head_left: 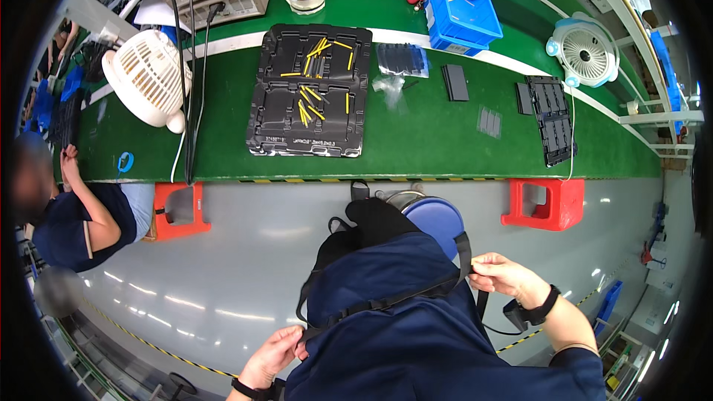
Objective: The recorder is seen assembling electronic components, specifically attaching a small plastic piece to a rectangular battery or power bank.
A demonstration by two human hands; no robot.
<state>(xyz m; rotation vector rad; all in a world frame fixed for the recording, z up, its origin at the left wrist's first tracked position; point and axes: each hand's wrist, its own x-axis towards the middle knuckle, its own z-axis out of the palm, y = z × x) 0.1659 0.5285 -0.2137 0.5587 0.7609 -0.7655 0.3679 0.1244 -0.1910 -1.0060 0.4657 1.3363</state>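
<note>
A black strap (386,301) runs across the front of my dark blue shirt at the waist. At its left end my left hand (276,354) is closed, with thumb and fingers pinched on the strap near my side. On the other side my right hand (506,279) pinches a loop of black strap (465,254) and holds it out from my body. Both wrists carry black bands. How the strap fastens is hidden from view.
Ahead stands a green workbench (416,148) with black trays (312,93) holding yellow strips, a blue bin (460,11) and fans (587,50). A blue round stool (437,224) is close by; red stools (553,204) stand along the bench. A co-worker (82,223) sits at left.
</note>
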